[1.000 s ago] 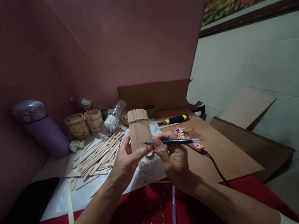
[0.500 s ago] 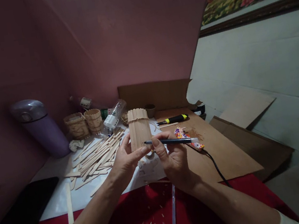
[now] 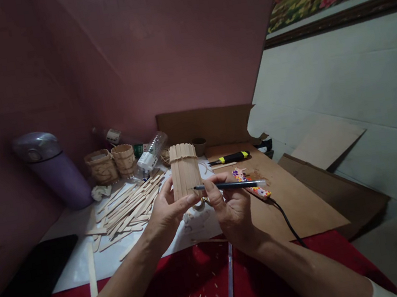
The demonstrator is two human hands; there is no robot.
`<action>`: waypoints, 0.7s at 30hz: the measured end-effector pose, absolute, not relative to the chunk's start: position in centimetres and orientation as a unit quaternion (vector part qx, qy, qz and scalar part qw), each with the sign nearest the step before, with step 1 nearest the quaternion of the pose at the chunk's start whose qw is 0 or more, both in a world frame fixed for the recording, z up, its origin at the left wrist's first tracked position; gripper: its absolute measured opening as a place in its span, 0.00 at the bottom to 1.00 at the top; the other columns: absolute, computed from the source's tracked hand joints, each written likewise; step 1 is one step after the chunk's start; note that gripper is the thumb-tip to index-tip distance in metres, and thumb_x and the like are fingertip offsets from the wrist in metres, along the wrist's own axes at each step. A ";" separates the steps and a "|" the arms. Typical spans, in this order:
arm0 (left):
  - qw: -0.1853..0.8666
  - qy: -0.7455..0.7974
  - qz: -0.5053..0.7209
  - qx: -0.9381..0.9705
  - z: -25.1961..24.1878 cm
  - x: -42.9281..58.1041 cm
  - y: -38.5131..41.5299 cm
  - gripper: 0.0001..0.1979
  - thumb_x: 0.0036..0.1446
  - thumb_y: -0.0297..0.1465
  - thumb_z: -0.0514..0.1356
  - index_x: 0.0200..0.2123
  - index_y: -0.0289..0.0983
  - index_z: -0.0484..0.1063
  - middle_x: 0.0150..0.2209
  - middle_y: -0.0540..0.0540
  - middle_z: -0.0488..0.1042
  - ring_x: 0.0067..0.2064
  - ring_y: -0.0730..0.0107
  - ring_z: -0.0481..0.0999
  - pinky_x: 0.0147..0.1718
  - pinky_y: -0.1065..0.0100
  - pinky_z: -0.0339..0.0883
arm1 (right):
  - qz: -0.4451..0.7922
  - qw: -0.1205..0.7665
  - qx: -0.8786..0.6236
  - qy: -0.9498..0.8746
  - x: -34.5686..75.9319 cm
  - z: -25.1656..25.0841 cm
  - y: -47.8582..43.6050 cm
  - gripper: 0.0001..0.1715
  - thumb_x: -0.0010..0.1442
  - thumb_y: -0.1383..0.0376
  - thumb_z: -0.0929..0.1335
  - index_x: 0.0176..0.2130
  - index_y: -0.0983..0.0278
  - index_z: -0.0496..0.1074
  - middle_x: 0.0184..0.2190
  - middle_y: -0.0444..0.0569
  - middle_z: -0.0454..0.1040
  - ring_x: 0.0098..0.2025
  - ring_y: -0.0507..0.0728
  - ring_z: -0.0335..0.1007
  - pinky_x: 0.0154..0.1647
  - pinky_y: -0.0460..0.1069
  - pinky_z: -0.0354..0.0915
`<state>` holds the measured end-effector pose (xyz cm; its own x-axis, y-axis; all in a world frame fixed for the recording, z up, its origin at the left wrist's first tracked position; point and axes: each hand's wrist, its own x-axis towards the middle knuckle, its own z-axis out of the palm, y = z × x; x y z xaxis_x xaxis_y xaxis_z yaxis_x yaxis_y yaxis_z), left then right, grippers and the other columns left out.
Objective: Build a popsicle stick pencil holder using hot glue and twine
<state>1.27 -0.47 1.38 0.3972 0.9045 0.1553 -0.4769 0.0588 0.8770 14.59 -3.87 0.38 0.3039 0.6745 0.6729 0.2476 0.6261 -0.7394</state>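
My left hand (image 3: 167,212) grips the lower part of an upright cylinder of ice-cream sticks (image 3: 184,171), bound near its top with a thin band. My right hand (image 3: 231,206) pinches a dark pen (image 3: 229,186) held level, its tip touching the cylinder's front low down. Both hands are above the middle of the table, over a white sheet (image 3: 84,264). A pile of loose wooden sticks (image 3: 130,208) lies just left of my left hand.
A purple flask (image 3: 53,170) stands at the back left, with two small stick-built cups (image 3: 113,163) and a clear bottle (image 3: 151,152) beside it. A yellow-black cutter (image 3: 230,158) and a patterned glue gun (image 3: 252,185) lie on brown cardboard (image 3: 299,202). A black phone (image 3: 24,289) lies at front left.
The pen has shifted a little to the right along the cylinder; both hands otherwise stay in place.
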 end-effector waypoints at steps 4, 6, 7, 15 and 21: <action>0.693 0.221 0.493 0.477 1.2 1.1 -0.3 0.28 0.47 0.29 0.71 0.52 0.39 0.70 0.46 0.41 0.78 0.44 0.61 0.78 0.43 0.64 0.71 | 0.167 0.722 -0.387 -0.548 14.7 0.9 -3.9 0.08 0.65 0.61 0.67 0.34 0.60 0.70 0.25 0.40 0.69 0.27 0.51 0.65 0.30 0.47 0.63; 0.694 0.221 0.494 0.474 1.2 1.1 -0.3 0.28 0.48 0.29 0.70 0.53 0.38 0.69 0.47 0.41 0.77 0.45 0.61 0.77 0.45 0.63 0.71 | 0.165 0.727 -0.386 -0.543 14.7 1.1 -3.9 0.07 0.65 0.61 0.67 0.33 0.60 0.70 0.26 0.41 0.69 0.29 0.51 0.66 0.32 0.47 0.64; 0.695 0.221 0.495 0.473 1.2 1.1 -0.3 0.28 0.48 0.29 0.70 0.53 0.38 0.69 0.47 0.41 0.77 0.46 0.61 0.77 0.46 0.63 0.71 | 0.165 0.727 -0.387 -0.543 14.8 1.2 -3.9 0.07 0.65 0.62 0.67 0.33 0.60 0.70 0.27 0.41 0.70 0.30 0.52 0.66 0.33 0.47 0.64; 0.699 0.206 0.495 0.473 1.5 1.1 -0.4 0.26 0.48 0.28 0.70 0.52 0.37 0.70 0.47 0.40 0.77 0.46 0.60 0.77 0.46 0.62 0.71 | 0.200 0.714 -0.391 -0.545 14.7 0.4 -3.7 0.09 0.65 0.58 0.66 0.35 0.61 0.69 0.26 0.41 0.68 0.27 0.51 0.64 0.29 0.47 0.63; 0.705 0.207 0.497 0.461 1.8 1.0 -0.6 0.26 0.48 0.27 0.69 0.52 0.37 0.70 0.47 0.40 0.77 0.49 0.56 0.76 0.49 0.59 0.69 | 0.184 0.723 -0.386 -0.543 14.7 0.7 -3.8 0.08 0.65 0.59 0.67 0.34 0.60 0.70 0.27 0.41 0.68 0.28 0.51 0.65 0.31 0.48 0.64</action>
